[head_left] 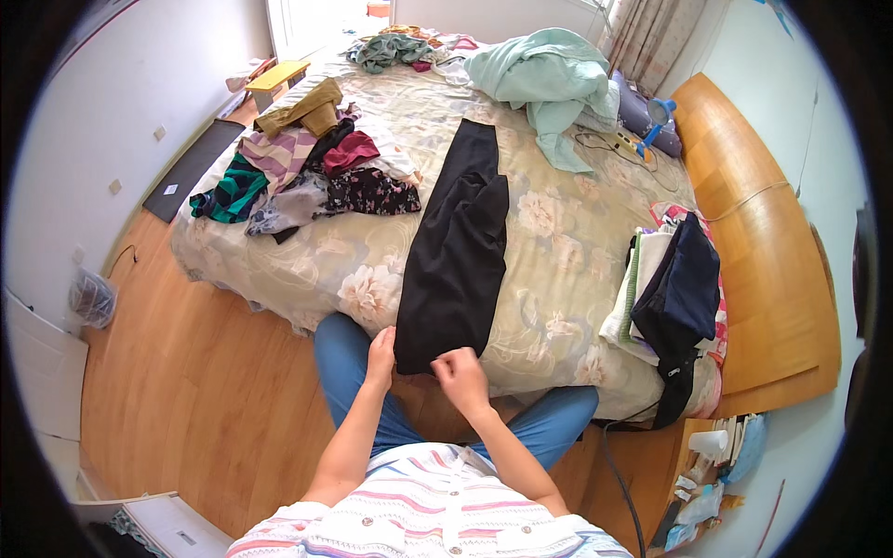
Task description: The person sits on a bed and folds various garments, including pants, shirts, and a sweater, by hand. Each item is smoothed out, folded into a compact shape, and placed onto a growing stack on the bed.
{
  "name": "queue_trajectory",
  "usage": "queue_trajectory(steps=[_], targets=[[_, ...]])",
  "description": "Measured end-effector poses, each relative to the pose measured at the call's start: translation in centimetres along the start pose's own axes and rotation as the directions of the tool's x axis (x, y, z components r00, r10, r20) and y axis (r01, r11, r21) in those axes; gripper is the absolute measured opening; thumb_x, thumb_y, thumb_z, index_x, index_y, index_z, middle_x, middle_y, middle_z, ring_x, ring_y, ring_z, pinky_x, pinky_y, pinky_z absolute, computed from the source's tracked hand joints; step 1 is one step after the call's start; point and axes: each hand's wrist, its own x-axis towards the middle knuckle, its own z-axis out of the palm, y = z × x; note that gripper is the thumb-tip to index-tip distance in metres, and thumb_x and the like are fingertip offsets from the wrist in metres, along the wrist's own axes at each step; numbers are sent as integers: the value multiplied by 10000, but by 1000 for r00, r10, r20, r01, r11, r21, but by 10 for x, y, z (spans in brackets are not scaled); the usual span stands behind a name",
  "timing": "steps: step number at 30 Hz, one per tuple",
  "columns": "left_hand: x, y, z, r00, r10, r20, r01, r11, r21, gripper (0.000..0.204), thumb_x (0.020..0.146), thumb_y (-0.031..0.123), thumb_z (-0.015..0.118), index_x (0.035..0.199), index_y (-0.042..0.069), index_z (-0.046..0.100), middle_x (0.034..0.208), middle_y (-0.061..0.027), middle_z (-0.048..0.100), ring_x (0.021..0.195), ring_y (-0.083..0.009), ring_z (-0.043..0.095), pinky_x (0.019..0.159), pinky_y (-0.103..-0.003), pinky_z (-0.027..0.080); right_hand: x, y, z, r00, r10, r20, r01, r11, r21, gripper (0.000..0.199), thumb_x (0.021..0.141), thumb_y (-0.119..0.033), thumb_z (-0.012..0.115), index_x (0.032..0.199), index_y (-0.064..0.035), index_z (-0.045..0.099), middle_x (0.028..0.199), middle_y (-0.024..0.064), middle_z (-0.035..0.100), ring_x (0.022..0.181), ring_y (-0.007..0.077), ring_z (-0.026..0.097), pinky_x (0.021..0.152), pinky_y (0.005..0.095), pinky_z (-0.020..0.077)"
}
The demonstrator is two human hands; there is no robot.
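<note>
A pair of black trousers [456, 246] lies lengthwise on the bed in front of me, folded so the legs overlap, with the wide end hanging slightly over the near edge. At its near left corner my left hand [379, 358] is closed on the cloth's side edge. My right hand [459, 374], fingers curled, grips the near edge of the same trousers. The fingertips of both hands are partly hidden. Along their length the trousers look mostly flat, with some loose folds near the middle.
Loose clothes [321, 172] lie heaped on the bed's left side. Folded clothes [665, 279] are stacked by the wooden headboard [744, 242]. A pale green blanket [544, 74] is bunched at the far right, near a small blue fan [660, 112]. A nightstand [674, 465] stands at lower right.
</note>
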Motion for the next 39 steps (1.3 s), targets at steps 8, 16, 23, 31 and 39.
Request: queue_trajectory(steps=[8, 16, 23, 31, 39], targets=[[-4, -1, 37, 999, 29, 39, -31, 998, 52, 304, 975, 195, 577, 1184, -26, 568, 1099, -79, 638, 975, -138, 586, 883, -286, 461, -5, 106, -16, 875, 452, 172, -474, 731, 491, 452, 904, -308, 670, 1155, 57, 578, 1081, 109, 654, 978, 195, 610, 884, 328, 468], [-29, 16, 32, 966, -61, 250, 73, 996, -42, 354, 963, 121, 560, 1280, -29, 515, 1225, -95, 613, 1096, -165, 576, 972, -298, 439, -25, 117, -3, 891, 290, 350, -442, 380, 812, 551, 888, -197, 689, 1330, 54, 477, 1256, 93, 589, 1139, 171, 542, 1023, 294, 375], [-70, -1, 13, 889, -206, 410, 217, 976, 21, 428, 951, 152, 592, 1333, -15, 496, 1291, -79, 584, 1181, -177, 534, 1040, -319, 393, -28, 96, -22, 939, 216, 269, -325, 291, 900, 486, 865, -141, 685, 1301, 9, 533, 1246, 66, 609, 1138, 173, 549, 1033, 299, 368], [-69, -27, -17, 859, -256, 444, -354, 328, 876, 334, 887, 194, 638, 1156, 7, 571, 1022, -272, 658, 970, -382, 652, 816, -462, 515, -66, 160, -10, 738, 374, 562, -461, 887, 15, 367, 757, -177, 766, 1011, 77, 692, 978, 187, 719, 917, 310, 681, 851, 385, 513], [26, 67, 61, 817, 487, 310, -562, 553, 615, 66, 914, 80, 574, 936, 35, 618, 821, -143, 638, 790, -340, 622, 714, -411, 498, -12, 78, -46, 960, 266, -92, -267, 964, 5, 176, 928, -185, 590, 874, -19, 612, 685, 107, 637, 607, 290, 626, 612, 359, 502]])
